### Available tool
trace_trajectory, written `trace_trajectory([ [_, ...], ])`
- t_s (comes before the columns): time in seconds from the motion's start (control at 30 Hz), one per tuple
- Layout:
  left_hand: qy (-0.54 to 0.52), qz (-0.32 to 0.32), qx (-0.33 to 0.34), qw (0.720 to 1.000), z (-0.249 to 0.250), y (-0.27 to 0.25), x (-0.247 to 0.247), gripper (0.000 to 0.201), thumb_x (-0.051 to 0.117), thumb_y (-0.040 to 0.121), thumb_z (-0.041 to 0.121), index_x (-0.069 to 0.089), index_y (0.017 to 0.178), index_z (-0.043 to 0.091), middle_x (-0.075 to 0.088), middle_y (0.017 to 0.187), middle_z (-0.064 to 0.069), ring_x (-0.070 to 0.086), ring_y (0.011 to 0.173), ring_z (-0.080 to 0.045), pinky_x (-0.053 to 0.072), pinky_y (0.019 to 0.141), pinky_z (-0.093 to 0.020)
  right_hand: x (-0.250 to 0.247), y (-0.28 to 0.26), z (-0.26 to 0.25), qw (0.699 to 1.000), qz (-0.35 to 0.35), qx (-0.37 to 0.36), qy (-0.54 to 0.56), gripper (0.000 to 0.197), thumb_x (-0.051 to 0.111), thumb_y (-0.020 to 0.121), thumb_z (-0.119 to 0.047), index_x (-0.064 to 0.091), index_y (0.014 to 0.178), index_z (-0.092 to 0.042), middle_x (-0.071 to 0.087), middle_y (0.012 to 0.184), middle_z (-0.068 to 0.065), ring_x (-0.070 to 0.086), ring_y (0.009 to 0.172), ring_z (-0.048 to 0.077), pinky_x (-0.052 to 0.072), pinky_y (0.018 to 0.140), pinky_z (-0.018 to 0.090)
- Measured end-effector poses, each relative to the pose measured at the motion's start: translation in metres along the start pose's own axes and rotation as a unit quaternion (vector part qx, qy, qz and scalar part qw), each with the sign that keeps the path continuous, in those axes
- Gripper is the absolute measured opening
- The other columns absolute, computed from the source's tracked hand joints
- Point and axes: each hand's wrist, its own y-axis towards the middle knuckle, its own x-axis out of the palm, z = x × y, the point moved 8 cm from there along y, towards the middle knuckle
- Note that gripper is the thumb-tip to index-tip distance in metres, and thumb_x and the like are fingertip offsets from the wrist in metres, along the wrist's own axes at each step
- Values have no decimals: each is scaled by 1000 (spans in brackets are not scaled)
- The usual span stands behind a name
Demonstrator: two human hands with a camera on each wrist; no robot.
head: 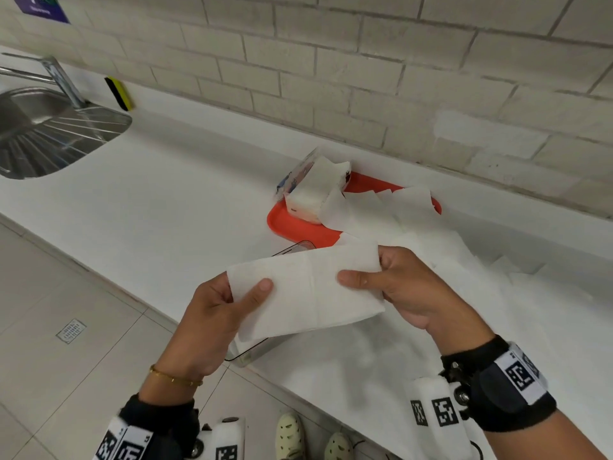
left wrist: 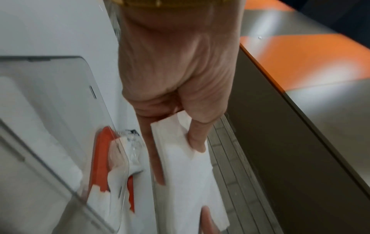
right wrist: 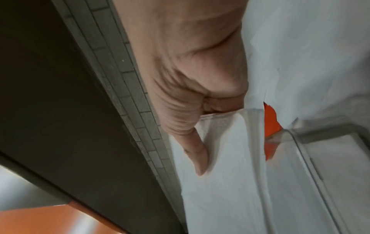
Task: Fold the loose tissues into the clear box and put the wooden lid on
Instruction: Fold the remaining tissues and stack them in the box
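White folded tissue (head: 308, 293) above clear box (head: 255, 350), pinched in both hands' fingers (head: 262, 287)

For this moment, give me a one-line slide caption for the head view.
Both hands, left hand and right hand, hold a folded tissue over the clear box.

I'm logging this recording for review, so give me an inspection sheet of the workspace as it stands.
Surface: white counter, loose tissues strewn on its right part.
Job's things: folded tissue held above the clear box at the counter edge; wooden lid not seen.
Clutter: red tray carrying an opened tissue pack; sponge by the wall.
Grips: left hand and right hand each pinch one end of the tissue.
Cables: nothing seen.
Surroundings: sink, brick wall, tiled floor.
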Motion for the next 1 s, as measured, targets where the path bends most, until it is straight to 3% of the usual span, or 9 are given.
trace_trajectory([
  [0.2, 114, -29, 38, 992, -24, -2, 48, 21, 86, 82, 16, 84, 103, 16, 83, 101, -1, 79, 96, -23, 64, 87, -37, -55, -34, 36, 998, 54, -23, 1, 24, 87, 73, -4, 77, 93, -9, 77, 96, 10, 74, 86, 20, 56, 70, 21],
  [0.33, 186, -50, 73, 979, -63, -1, 76, 15, 85, 86, 17, 86, 99, 25, 82, 99, 9, 77, 98, -12, 59, 91, -34, -77, -56, 97, 996, 84, 5, -16, 29, 84, 81, -7, 81, 109, -13, 79, 112, 8, 74, 109, 23, 58, 92, 29],
  [0.4, 185, -38, 70, 980, -87, 1, 80, 16, 84, 87, 15, 86, 98, 27, 82, 101, 11, 76, 100, -10, 58, 93, -35, -88, -62, 122, 990, 139, 18, -13, 23, 82, 86, -14, 82, 108, -13, 80, 110, 7, 75, 110, 26, 58, 94, 35],
  [0.5, 167, 3, 44, 985, -117, 0, 81, 18, 87, 84, 17, 86, 95, 32, 82, 99, 11, 77, 94, -8, 59, 86, -31, -96, -66, 137, 979, 197, 12, -52, 18, 80, 91, -20, 81, 108, -16, 82, 103, 1, 78, 101, 21, 60, 95, 41],
  [0.6, 148, 39, 64, 986, -123, -9, 86, 22, 88, 81, 13, 85, 91, 33, 82, 94, 14, 75, 85, 1, 56, 76, -16, -96, -71, 133, 975, 209, -24, -77, 19, 82, 90, -25, 81, 108, -21, 82, 100, -6, 78, 96, 13, 59, 83, 27],
  [0.7, 139, 47, 58, 987, -129, -10, 84, 21, 89, 81, 16, 85, 95, 30, 82, 96, 14, 76, 89, -2, 58, 77, -17, -94, -73, 133, 978, 185, -45, -89, 22, 84, 87, -21, 82, 109, -25, 81, 104, -13, 75, 98, 3, 57, 82, 17],
  [0.8, 167, 41, 15, 985, -147, -7, 78, 30, 94, 76, 19, 85, 103, 28, 81, 105, 17, 75, 98, -2, 57, 84, -18, -92, -67, 142, 980, 155, -32, -121, 29, 88, 83, -20, 83, 109, -30, 79, 110, -17, 72, 106, 1, 55, 89, 17],
  [0.9, 180, 58, -25, 982, -161, -5, 76, 33, 97, 72, 20, 84, 101, 28, 82, 95, 14, 77, 88, -6, 59, 74, -18, -95, -57, 152, 979, 157, -15, -130, 30, 91, 80, -20, 83, 108, -28, 80, 107, -14, 74, 104, 4, 56, 91, 22],
  [1.0, 184, 77, -19, 980, -158, -4, 78, 21, 96, 74, 22, 84, 91, 27, 82, 86, 12, 77, 79, -9, 58, 67, -19, -103, -52, 155, 976, 180, -6, -119, 34, 94, 76, -34, 82, 106, -22, 81, 102, -8, 77, 97, 10, 59, 89, 28],
])
